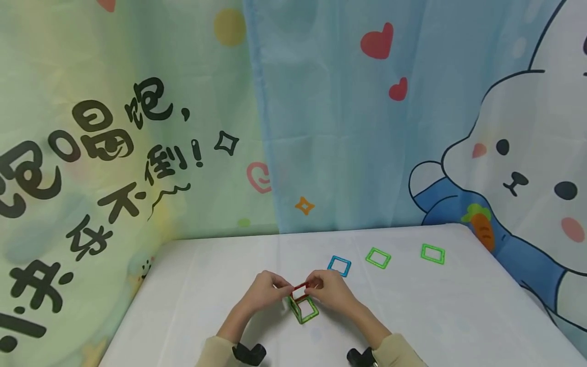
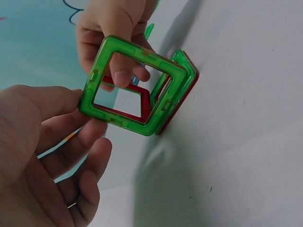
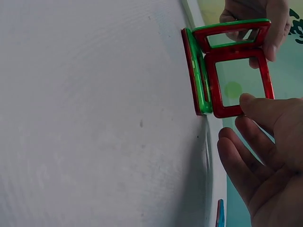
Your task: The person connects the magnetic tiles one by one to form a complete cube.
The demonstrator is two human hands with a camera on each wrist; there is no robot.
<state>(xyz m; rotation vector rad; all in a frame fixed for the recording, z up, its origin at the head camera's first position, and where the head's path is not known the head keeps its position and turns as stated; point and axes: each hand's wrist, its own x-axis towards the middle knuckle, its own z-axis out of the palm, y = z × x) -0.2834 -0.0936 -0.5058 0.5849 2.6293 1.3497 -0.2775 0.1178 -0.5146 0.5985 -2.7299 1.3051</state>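
Both hands are pinching a little frame box in the middle of the white table (image 1: pixel 206 285). The left hand (image 1: pixel 265 291) is curling thumb and fingers on the green square frame (image 2: pixel 135 85). The right hand (image 1: pixel 331 290) is holding the red square frame (image 3: pixel 239 82) with its fingertips. A side seems to be going on now. Next, I think, that frame must be lined up edge to edge. Just past the right hand, a blue square frame (image 1: pixel 339 265) and two more green frames (image 1: pixel 378 258) are lying flat.

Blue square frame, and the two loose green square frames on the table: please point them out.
Blue square frame (image 1: pixel 339 265): head view, on its near edge.
Nearer green frame (image 1: pixel 378 258): head view, on its rim.
Far green frame (image 1: pixel 433 254): head view, on its rim.
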